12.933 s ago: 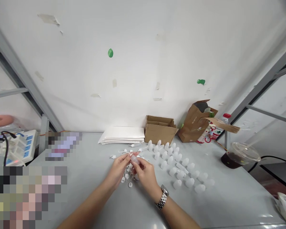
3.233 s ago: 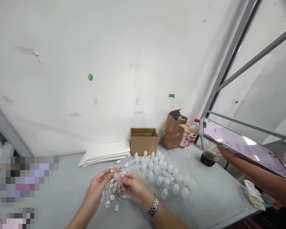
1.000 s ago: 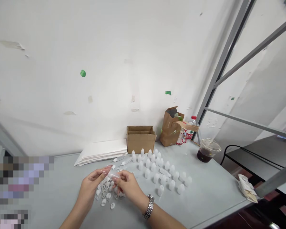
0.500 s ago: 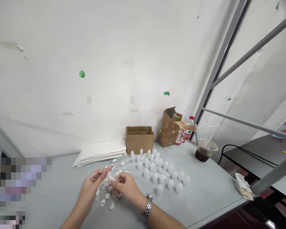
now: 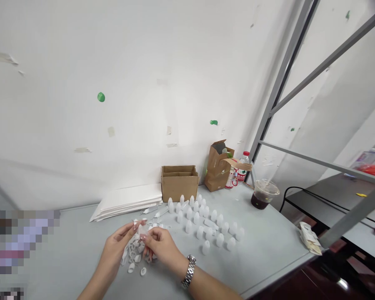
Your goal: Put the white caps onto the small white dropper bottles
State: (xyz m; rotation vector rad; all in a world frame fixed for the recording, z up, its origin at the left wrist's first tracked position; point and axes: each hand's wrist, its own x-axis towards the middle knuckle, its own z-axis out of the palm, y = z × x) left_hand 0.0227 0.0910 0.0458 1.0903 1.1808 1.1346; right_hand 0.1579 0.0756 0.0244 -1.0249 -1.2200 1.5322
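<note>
My left hand (image 5: 117, 246) and my right hand (image 5: 161, 246) meet low in the middle of the head view, fingertips pinched together on a small translucent plastic bottle (image 5: 141, 230). A metal watch (image 5: 188, 271) sits on my right wrist. Under the hands lies a heap of small white caps and plugs (image 5: 133, 257). To the right, several small white bottles (image 5: 203, 227) stand upright in rows on the grey table (image 5: 262, 246).
A stack of white sheets (image 5: 128, 201), an open cardboard box (image 5: 179, 182), a brown paper bag (image 5: 219, 166) and a drink bottle (image 5: 244, 164) line the wall. A lidded cup of dark drink (image 5: 263, 194) and paper packets (image 5: 309, 242) sit near the right edge.
A person's hand holding a phone at the right has gone from view. The view has drifted right; my hands stay together on the small bottle over the heap.
</note>
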